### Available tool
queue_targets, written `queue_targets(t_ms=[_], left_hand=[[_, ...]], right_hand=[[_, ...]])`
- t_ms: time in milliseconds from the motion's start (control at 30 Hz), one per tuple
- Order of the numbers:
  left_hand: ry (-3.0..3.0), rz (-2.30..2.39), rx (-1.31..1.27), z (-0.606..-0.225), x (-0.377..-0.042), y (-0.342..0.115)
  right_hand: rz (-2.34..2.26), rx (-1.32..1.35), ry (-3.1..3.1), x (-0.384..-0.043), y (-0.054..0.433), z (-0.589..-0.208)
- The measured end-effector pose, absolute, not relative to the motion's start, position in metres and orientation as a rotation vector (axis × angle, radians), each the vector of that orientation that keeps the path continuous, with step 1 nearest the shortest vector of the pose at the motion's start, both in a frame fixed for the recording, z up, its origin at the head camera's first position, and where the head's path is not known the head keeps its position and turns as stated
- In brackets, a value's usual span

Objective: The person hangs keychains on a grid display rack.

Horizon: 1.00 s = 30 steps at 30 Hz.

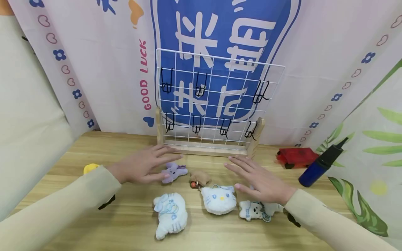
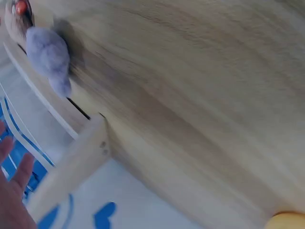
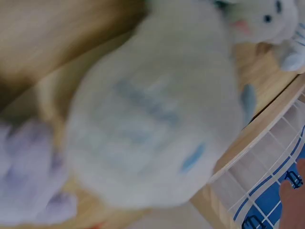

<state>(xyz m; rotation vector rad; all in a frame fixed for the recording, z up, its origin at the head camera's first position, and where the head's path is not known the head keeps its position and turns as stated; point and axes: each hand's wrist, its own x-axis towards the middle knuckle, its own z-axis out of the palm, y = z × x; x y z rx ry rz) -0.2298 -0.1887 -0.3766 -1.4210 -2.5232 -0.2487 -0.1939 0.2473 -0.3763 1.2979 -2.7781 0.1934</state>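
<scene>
My left hand [image 1: 146, 165] is spread palm down with straight fingers, its fingertips beside a lavender plush keychain [image 1: 171, 172]. The right hand [image 1: 260, 179], also with fingers extended and holding nothing, hovers above a small white dog plush [image 1: 251, 210]. Between the hands lie a brown plush [image 1: 201, 177] and a white cat-face plush [image 1: 218, 200] with blue eyes. Nearer me is a larger white plush [image 1: 171, 214] with a blue ring on it. In the right wrist view a blurred white plush [image 3: 152, 124] fills the middle.
Behind the plushes stands a white wire grid rack [image 1: 216, 101] on a wooden base [image 1: 204, 149], with several black hooks [image 1: 200, 90]. A red toy car [image 1: 296, 157] and a blue bottle [image 1: 314, 172] with a black nozzle stand right. A yellow object [image 1: 90, 168] sits left.
</scene>
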Motion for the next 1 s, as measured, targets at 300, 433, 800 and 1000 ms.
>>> queue_targets(t_ms=[300, 433, 800, 1000], left_hand=[[-2.806, -0.531, -0.849, -0.385, -0.241, -0.210], [-2.839, -0.732, -0.652, -0.386, -0.250, -0.215], [-2.904, -1.272, -0.525, -0.398, -0.267, -0.210], [-2.905, -1.473, -0.508, -0.402, -0.272, -0.203]], right_hand=[[0.830, 1.147, -3.036, -0.204, 0.215, -0.379], [0.927, 1.115, -3.109, -0.211, 0.201, -0.382], [0.981, 1.093, -3.243, -0.228, 0.176, -0.392], [0.956, 1.070, -3.314, -0.233, 0.170, -0.398]])
